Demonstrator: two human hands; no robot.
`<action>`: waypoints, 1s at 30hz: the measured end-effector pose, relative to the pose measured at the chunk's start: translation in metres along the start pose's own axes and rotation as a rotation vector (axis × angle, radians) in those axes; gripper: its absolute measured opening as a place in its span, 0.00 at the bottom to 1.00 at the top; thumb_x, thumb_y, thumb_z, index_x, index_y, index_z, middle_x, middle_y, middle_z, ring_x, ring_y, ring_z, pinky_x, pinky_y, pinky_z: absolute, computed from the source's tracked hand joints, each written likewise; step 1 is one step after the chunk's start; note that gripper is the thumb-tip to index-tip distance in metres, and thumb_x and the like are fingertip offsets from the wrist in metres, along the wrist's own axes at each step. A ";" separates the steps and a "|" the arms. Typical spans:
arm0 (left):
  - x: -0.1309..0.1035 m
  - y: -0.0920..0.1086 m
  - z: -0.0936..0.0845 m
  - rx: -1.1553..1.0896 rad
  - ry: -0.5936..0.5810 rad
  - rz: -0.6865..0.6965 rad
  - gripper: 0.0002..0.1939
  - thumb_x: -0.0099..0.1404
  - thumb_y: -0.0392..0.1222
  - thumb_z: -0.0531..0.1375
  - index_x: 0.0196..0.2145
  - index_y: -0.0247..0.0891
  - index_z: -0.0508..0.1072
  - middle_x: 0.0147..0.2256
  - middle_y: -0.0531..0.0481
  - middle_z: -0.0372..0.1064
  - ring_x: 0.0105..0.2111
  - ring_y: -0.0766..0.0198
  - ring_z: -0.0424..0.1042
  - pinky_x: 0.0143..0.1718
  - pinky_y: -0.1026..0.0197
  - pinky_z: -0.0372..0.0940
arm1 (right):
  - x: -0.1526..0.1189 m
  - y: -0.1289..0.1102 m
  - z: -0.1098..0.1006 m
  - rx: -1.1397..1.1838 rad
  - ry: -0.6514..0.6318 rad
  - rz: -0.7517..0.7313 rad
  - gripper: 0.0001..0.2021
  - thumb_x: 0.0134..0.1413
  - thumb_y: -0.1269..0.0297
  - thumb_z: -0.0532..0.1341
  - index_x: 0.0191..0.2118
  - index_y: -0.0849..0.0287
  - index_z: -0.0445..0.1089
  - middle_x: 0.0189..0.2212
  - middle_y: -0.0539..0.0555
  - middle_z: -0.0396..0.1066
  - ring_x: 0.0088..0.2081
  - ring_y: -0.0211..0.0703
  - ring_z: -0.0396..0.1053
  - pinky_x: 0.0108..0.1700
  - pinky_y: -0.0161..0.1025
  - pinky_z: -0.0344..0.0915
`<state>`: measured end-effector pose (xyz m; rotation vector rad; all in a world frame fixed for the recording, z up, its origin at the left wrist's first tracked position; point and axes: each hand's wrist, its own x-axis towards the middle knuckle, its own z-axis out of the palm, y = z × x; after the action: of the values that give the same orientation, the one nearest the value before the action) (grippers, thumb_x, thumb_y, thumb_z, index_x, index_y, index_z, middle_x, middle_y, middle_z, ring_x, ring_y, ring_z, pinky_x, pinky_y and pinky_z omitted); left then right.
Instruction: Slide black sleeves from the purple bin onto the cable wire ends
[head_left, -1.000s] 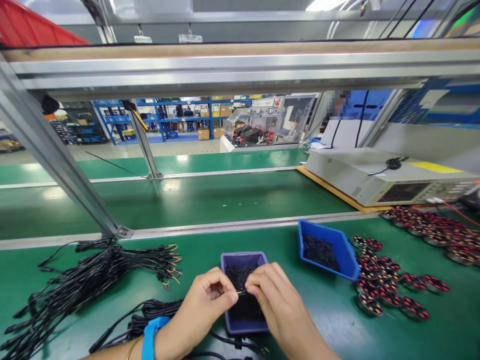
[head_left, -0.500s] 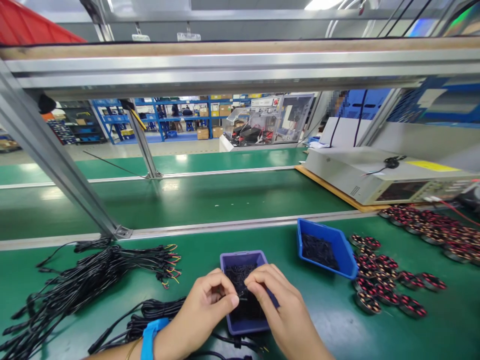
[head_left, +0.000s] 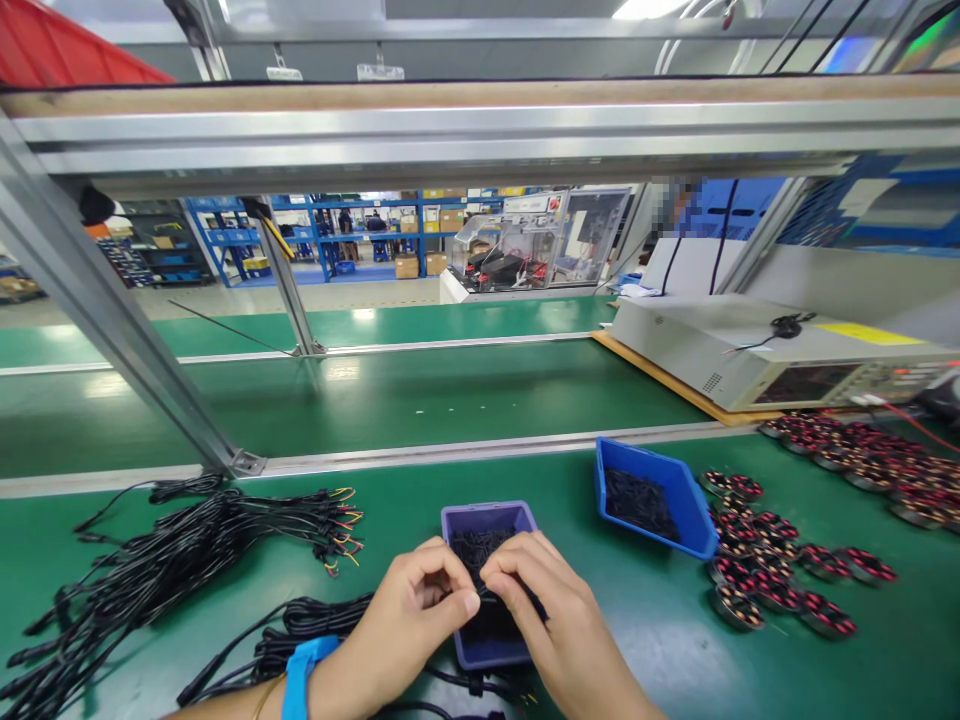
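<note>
Both hands hover over a purple bin [head_left: 487,517] filled with small black pieces [head_left: 480,548]. My left hand [head_left: 420,610] is closed in a pinch, thumb against forefinger, at the bin's left side. My right hand [head_left: 551,605] pinches too, its fingertips close to the left ones. Whatever is between the fingertips is too small and dark to name. Below my left wrist, with its blue band [head_left: 304,670], lies a bundle of black cables [head_left: 307,622].
More black cables [head_left: 202,545] with bare coloured wire ends lie to the left. On the right are a blue bin [head_left: 652,500] of black pieces and several round copper-wound coils [head_left: 772,555]. A grey instrument [head_left: 750,350] stands behind them. A metal post [head_left: 135,330] rises at the left.
My right hand has shifted slightly left, bringing its fingertips nearer to those of my left hand. The left hand stays almost where it was.
</note>
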<state>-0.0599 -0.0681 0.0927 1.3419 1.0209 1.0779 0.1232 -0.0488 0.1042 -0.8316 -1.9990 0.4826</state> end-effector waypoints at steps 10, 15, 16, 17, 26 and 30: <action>-0.001 -0.001 0.002 -0.103 0.023 -0.020 0.06 0.61 0.40 0.64 0.35 0.37 0.72 0.33 0.52 0.64 0.34 0.63 0.65 0.35 0.62 0.60 | -0.002 0.001 -0.003 0.063 -0.086 0.032 0.09 0.65 0.73 0.57 0.40 0.54 0.73 0.32 0.50 0.73 0.35 0.43 0.71 0.39 0.38 0.66; -0.005 -0.007 0.004 -0.183 0.055 -0.037 0.12 0.60 0.36 0.63 0.42 0.40 0.68 0.34 0.53 0.65 0.34 0.65 0.67 0.33 0.65 0.64 | 0.000 0.003 0.001 0.151 -0.127 0.078 0.09 0.64 0.73 0.58 0.36 0.54 0.73 0.32 0.50 0.75 0.36 0.42 0.72 0.40 0.37 0.66; -0.005 -0.007 0.004 -0.189 0.049 -0.034 0.12 0.61 0.37 0.64 0.42 0.40 0.67 0.34 0.53 0.65 0.33 0.66 0.67 0.33 0.65 0.64 | 0.001 0.004 0.000 0.165 -0.144 0.080 0.08 0.63 0.73 0.59 0.38 0.54 0.74 0.33 0.50 0.76 0.36 0.43 0.72 0.40 0.37 0.66; -0.005 -0.007 0.004 -0.192 0.048 -0.032 0.12 0.62 0.38 0.64 0.42 0.40 0.67 0.34 0.53 0.65 0.32 0.66 0.67 0.32 0.65 0.65 | 0.001 0.004 -0.002 0.173 -0.153 0.082 0.08 0.62 0.74 0.60 0.41 0.54 0.74 0.35 0.51 0.76 0.38 0.43 0.73 0.41 0.37 0.67; -0.003 -0.010 0.008 -0.118 -0.005 -0.038 0.14 0.64 0.48 0.65 0.36 0.40 0.64 0.31 0.53 0.66 0.29 0.65 0.71 0.28 0.66 0.65 | -0.001 0.011 -0.007 0.158 -0.177 -0.049 0.09 0.69 0.67 0.59 0.36 0.57 0.74 0.32 0.53 0.75 0.36 0.43 0.72 0.41 0.38 0.66; -0.009 0.004 0.003 0.153 -0.029 0.030 0.10 0.67 0.47 0.61 0.34 0.40 0.66 0.32 0.52 0.67 0.33 0.61 0.72 0.35 0.61 0.68 | 0.000 0.009 -0.011 0.114 -0.256 0.019 0.05 0.64 0.72 0.63 0.36 0.58 0.75 0.32 0.52 0.75 0.35 0.41 0.71 0.39 0.36 0.65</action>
<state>-0.0593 -0.0781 0.0966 1.4958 1.0826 1.0157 0.1357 -0.0425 0.1042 -0.7493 -2.1743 0.7388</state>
